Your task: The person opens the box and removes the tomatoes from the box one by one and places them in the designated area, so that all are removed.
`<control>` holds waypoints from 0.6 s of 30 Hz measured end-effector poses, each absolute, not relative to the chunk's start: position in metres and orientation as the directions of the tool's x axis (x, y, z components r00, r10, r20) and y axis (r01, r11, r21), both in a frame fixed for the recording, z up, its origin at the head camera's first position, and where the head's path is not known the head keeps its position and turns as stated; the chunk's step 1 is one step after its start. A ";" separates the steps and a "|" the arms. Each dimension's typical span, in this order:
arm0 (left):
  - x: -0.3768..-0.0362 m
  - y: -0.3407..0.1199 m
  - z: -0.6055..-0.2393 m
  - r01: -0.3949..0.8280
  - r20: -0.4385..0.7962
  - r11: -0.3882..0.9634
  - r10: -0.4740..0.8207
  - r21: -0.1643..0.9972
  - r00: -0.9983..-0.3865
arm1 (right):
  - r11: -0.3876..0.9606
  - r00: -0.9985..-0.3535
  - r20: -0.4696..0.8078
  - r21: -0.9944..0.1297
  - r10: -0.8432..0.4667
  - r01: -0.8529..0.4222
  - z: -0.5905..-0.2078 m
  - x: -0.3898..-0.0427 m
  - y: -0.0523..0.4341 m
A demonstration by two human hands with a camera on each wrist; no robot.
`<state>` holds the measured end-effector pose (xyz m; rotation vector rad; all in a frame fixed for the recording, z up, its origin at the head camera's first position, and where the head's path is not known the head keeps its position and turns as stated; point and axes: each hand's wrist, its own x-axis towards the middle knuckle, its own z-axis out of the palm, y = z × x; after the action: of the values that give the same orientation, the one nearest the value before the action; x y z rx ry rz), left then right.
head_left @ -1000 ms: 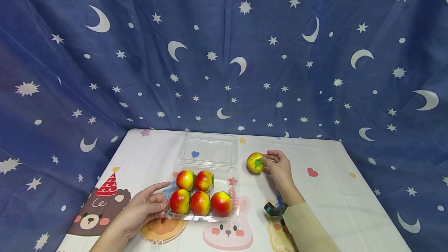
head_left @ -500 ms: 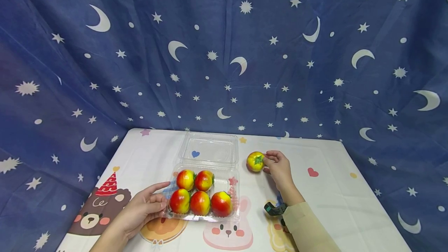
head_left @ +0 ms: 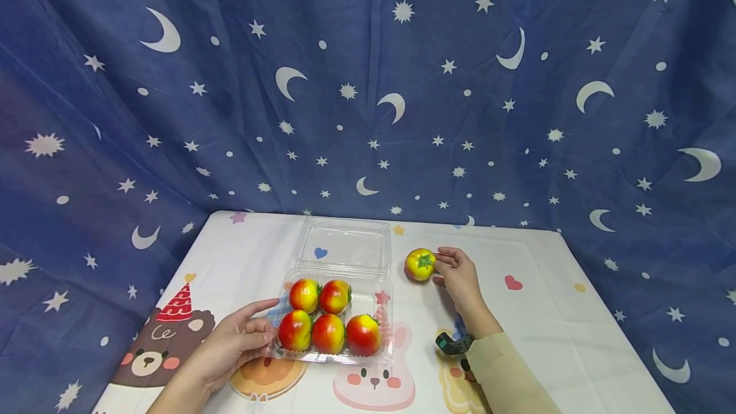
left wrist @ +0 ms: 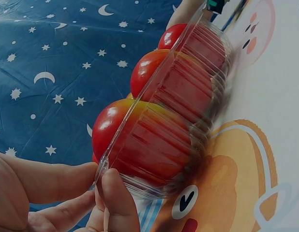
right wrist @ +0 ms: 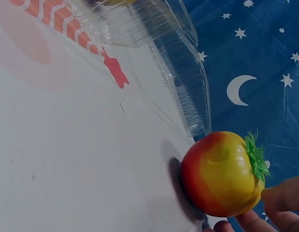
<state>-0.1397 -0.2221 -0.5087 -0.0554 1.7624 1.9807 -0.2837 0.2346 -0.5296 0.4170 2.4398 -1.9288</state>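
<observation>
At 8 o'clock on a clear plastic clamshell [head_left: 363,302], a left hand [head_left: 232,342] pinches the rim between thumb and forefinger, the lid [head_left: 345,241] open toward 12. Five red-and-yellow fruits [head_left: 329,334] fill two rows inside, over a cartoon-print tablecloth [head_left: 540,350]. At the container's 2 o'clock, fingertips of a right hand [head_left: 460,278] meet a sixth, green-capped fruit [head_left: 418,267]; whether they pinch it cannot be told.

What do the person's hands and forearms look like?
The left hand and right hand are ungloved. A beige fabric sleeve covers most of the visible right forearm; a curved black device with a green patch juts beside its cuff. No left sleeve shows.
</observation>
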 end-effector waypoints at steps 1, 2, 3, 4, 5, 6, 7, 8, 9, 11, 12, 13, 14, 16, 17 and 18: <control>-0.140 -0.222 -0.509 -0.377 -0.342 -0.051 0.325 0.925 -0.882 | 0.212 -0.965 -0.167 -0.955 0.202 0.209 -0.530 -0.284 0.235; -0.139 -0.222 -0.509 -0.376 -0.340 -0.052 0.326 0.925 -0.882 | 0.213 -0.965 -0.167 -0.954 0.202 0.209 -0.530 -0.284 0.235; -0.139 -0.222 -0.509 -0.378 -0.342 -0.052 0.325 0.925 -0.882 | 0.213 -0.965 -0.166 -0.954 0.201 0.209 -0.531 -0.284 0.235; -0.139 -0.222 -0.509 -0.375 -0.338 -0.053 0.327 0.926 -0.882 | 0.216 -0.966 -0.165 -0.954 0.200 0.208 -0.531 -0.283 0.236; -0.139 -0.222 -0.509 -0.371 -0.335 -0.054 0.329 0.927 -0.883 | 0.219 -0.966 -0.164 -0.953 0.200 0.208 -0.531 -0.283 0.236; -0.139 -0.222 -0.509 -0.372 -0.335 -0.055 0.328 0.927 -0.883 | 0.219 -0.966 -0.164 -0.954 0.199 0.207 -0.531 -0.283 0.236; -0.139 -0.222 -0.509 -0.372 -0.335 -0.054 0.327 0.927 -0.884 | 0.219 -0.966 -0.163 -0.954 0.199 0.206 -0.531 -0.283 0.237; -0.139 -0.222 -0.509 -0.371 -0.335 -0.053 0.326 0.927 -0.884 | 0.218 -0.967 -0.164 -0.954 0.197 0.206 -0.531 -0.283 0.237; -0.139 -0.222 -0.509 -0.372 -0.336 -0.052 0.325 0.927 -0.884 | 0.217 -0.966 -0.165 -0.954 0.197 0.207 -0.531 -0.283 0.238; -0.139 -0.222 -0.509 -0.372 -0.338 -0.049 0.323 0.927 -0.884 | 0.214 -0.966 -0.166 -0.955 0.199 0.208 -0.531 -0.282 0.239; -0.139 -0.222 -0.509 -0.373 -0.340 -0.047 0.321 0.927 -0.884 | 0.214 -0.966 -0.167 -0.954 0.200 0.209 -0.531 -0.282 0.239; -0.139 -0.222 -0.509 -0.371 -0.338 -0.045 0.322 0.928 -0.884 | 0.215 -0.965 -0.167 -0.954 0.202 0.210 -0.531 -0.282 0.240; -0.139 -0.222 -0.509 -0.369 -0.336 -0.045 0.323 0.928 -0.885 | 0.215 -0.964 -0.167 -0.954 0.204 0.211 -0.531 -0.281 0.240; -0.139 -0.222 -0.509 -0.367 -0.334 -0.045 0.324 0.929 -0.885 | 0.216 -0.963 -0.168 -0.953 0.209 0.213 -0.531 -0.281 0.241; -0.139 -0.222 -0.509 -0.367 -0.334 -0.045 0.325 0.929 -0.885 | 0.216 -0.963 -0.170 -0.952 0.211 0.215 -0.531 -0.281 0.241; -0.139 -0.222 -0.509 -0.367 -0.334 -0.044 0.325 0.929 -0.885 | 0.215 -0.962 -0.172 -0.952 0.213 0.217 -0.531 -0.281 0.241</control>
<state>-0.1394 -0.2219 -0.5088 -0.0444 1.7749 1.9776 -0.2809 0.2410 -0.5307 0.4330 2.4452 -1.9182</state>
